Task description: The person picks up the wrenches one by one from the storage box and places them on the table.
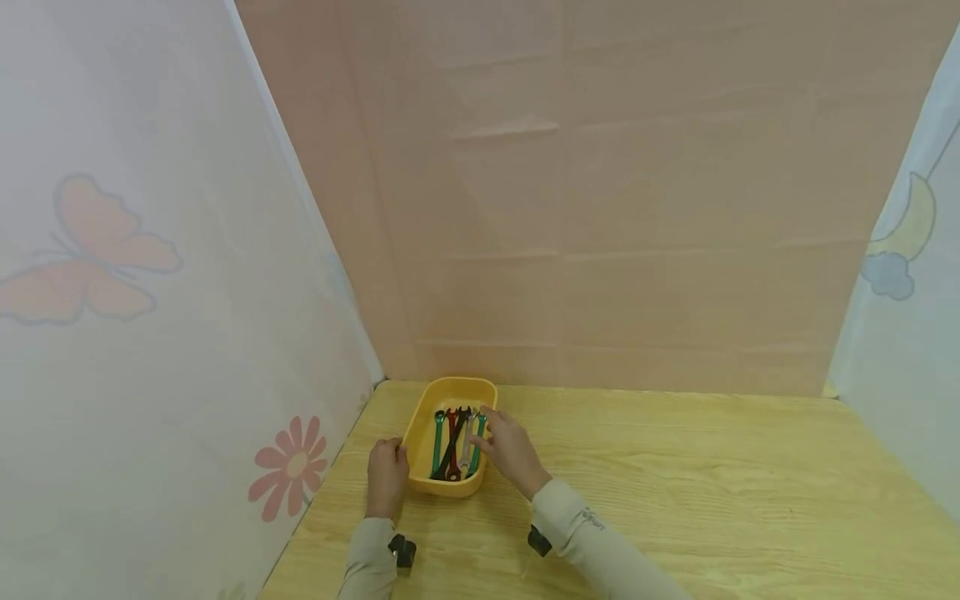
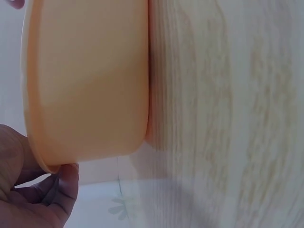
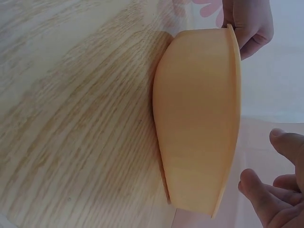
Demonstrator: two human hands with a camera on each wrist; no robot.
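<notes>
A yellow plastic bin (image 1: 431, 400) sits on the wooden table with several wrenches lying side by side in it. Among them are a green wrench (image 1: 438, 442) at the left, a red one (image 1: 452, 432), a black one (image 1: 449, 456) lying slantwise, a silver one (image 1: 467, 446) and another green one (image 1: 477, 446) at the right. My left hand (image 1: 387, 475) pinches the bin's left rim between thumb and fingers. Over the right rim hovers my right hand (image 1: 513, 452), thumb and forefinger spread apart above the wrenches. In the right wrist view its fingertips (image 3: 250, 179) hold nothing.
The wooden table (image 1: 675, 483) stretches away to the right of the bin. Behind it hangs a pinkish-brown sheet (image 1: 622, 208). White printed sheets stand at both sides, the left one (image 1: 187, 375) close beside my left hand.
</notes>
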